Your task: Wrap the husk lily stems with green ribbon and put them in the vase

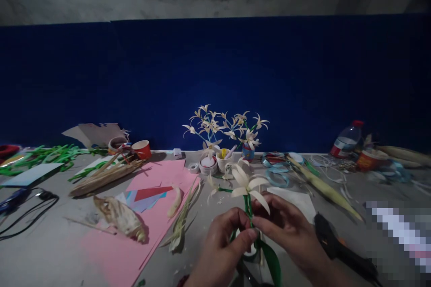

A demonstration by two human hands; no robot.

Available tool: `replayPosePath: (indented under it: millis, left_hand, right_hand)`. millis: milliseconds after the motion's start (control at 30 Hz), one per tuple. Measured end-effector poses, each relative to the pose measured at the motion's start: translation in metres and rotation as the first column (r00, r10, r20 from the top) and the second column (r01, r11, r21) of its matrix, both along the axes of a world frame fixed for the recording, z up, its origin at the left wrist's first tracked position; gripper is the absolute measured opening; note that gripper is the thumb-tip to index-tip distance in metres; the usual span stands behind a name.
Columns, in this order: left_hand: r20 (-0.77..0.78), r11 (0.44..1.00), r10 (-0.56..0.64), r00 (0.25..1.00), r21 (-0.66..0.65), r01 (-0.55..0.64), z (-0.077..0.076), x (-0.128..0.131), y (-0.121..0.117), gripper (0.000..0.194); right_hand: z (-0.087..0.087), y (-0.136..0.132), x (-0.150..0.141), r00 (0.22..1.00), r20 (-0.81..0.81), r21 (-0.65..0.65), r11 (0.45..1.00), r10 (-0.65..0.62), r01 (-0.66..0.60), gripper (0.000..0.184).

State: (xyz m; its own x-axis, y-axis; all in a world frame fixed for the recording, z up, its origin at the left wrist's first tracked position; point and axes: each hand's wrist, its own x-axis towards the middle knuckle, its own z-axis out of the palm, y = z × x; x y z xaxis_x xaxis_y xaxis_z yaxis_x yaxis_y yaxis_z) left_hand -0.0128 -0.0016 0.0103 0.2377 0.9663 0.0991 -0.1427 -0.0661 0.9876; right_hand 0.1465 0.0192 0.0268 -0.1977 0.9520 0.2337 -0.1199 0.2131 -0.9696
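My left hand (224,242) and my right hand (286,228) meet low in the middle of the head view, both pinched on the green stem (249,208) of a handmade cream flower (247,184). The flower's long pale petals spread just above my fingertips. A green leaf strip (272,262) hangs down from the stem below my hands. Behind, a small vase holds a bunch of the same cream flowers (224,125).
Pink paper sheets (161,206) with dried corn husks (119,217) lie to the left. A black glue gun (340,246) lies by my right wrist. Small cups (141,149), tape rolls (276,177), a water bottle (346,139), green strips (50,154) and cables (30,206) crowd the grey table before a blue wall.
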Motion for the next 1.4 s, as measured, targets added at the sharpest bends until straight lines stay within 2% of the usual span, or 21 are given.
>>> replayPosePath:
  millis: [67, 233, 300, 433, 533, 600, 800, 1033, 1133, 1400]
  left_hand:
    - [-0.055, 1.0, 0.007, 0.998, 0.004, -0.007, 0.001, -0.001, -0.001, 0.017]
    - [-0.099, 1.0, 0.029, 0.995, 0.014, -0.028, 0.007, -0.003, -0.003, 0.014]
    - [-0.1, 1.0, 0.017, 0.995, 0.012, -0.016, 0.008, -0.003, -0.004, 0.016]
    - [0.063, 0.998, -0.04, 0.997, -0.039, 0.043, 0.007, -0.001, -0.003, 0.022]
    - [0.226, 0.992, -0.073, 0.971, -0.082, 0.093, 0.002, 0.002, -0.002, 0.025]
    - [0.264, 0.993, -0.074, 0.962, -0.073, 0.097, 0.0, 0.003, -0.001, 0.025]
    - [0.126, 0.999, -0.041, 0.991, -0.018, 0.044, 0.002, 0.0, -0.002, 0.02]
    - [0.187, 0.998, -0.056, 0.981, 0.012, 0.055, 0.005, 0.002, -0.004, 0.019]
    - [0.213, 0.998, -0.063, 0.975, 0.008, 0.063, 0.006, 0.002, -0.004, 0.019]
    - [0.086, 0.999, -0.027, 0.996, 0.03, 0.024, 0.009, 0.001, -0.006, 0.016]
  right_hand:
    - [0.0, 0.001, -0.002, 0.999, -0.05, -0.031, 0.999, 0.011, -0.013, 0.014]
    - [0.006, 0.007, 0.001, 0.975, -0.145, -0.173, 0.966, 0.167, -0.191, 0.018]
    - [0.007, 0.011, 0.003, 0.974, -0.156, -0.191, 0.962, 0.167, -0.196, 0.021]
    - [-0.001, 0.015, 0.004, 0.975, -0.163, -0.168, 0.97, 0.149, -0.177, 0.022]
    - [-0.008, 0.014, 0.004, 0.983, -0.144, -0.134, 0.982, 0.112, -0.131, 0.02]
    - [-0.011, 0.011, 0.003, 0.988, -0.136, -0.116, 0.989, 0.077, -0.093, 0.019]
    - [-0.009, 0.007, 0.002, 0.994, -0.107, -0.023, 0.999, 0.036, -0.039, 0.02]
    - [-0.016, 0.009, 0.009, 0.999, -0.001, 0.239, 0.97, 0.053, -0.051, 0.01]
    - [-0.018, 0.007, 0.006, 0.998, -0.039, 0.304, 0.952, 0.039, -0.026, 0.014]
    - [-0.015, 0.008, -0.005, 0.986, -0.167, 0.363, 0.931, 0.019, 0.044, 0.01]
